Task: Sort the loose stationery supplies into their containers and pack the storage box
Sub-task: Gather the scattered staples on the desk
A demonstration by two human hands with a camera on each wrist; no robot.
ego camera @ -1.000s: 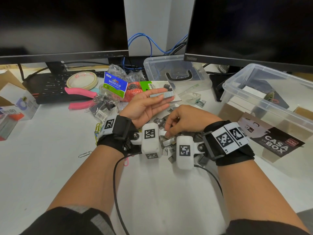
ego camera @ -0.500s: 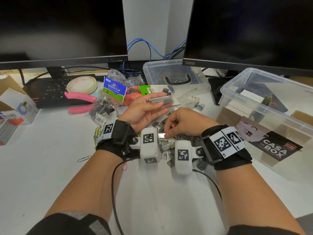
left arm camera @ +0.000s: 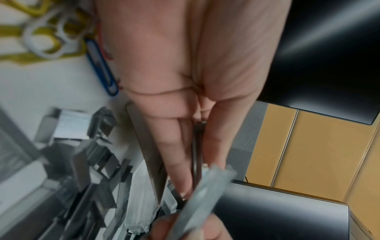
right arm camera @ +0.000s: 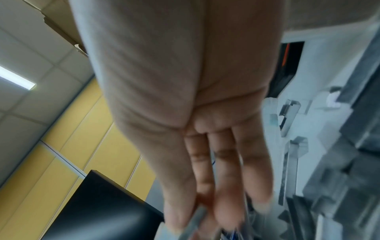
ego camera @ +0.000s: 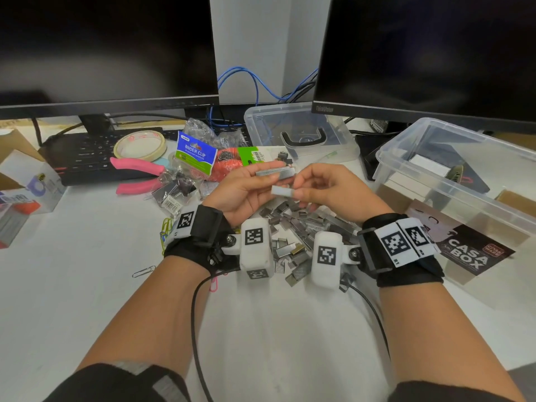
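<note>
My left hand (ego camera: 268, 174) is palm up above the desk and holds a stack of metal staple strips (ego camera: 275, 171) between thumb and fingers; the left wrist view shows those strips (left arm camera: 153, 162) along the fingers. Just to its right, my right hand (ego camera: 295, 190) pinches one short staple strip (ego camera: 282, 190), blurred in the right wrist view (right arm camera: 194, 217). Below both hands lies a loose pile of staples (ego camera: 293, 236) on the white desk. The big clear storage box (ego camera: 452, 181) stands to the right, open.
A small clear container (ego camera: 298, 132) sits at the back under the monitors. To the left lie a binder clip bag (ego camera: 195, 153), pink pliers (ego camera: 136, 166), a tape roll (ego camera: 140, 144) and a keyboard (ego camera: 87, 158). Loose paper clips (ego camera: 144, 270) lie near my left wrist.
My right hand has risen from the staple pile with one strip and brought it up beside the stack in my left hand, which stayed raised.
</note>
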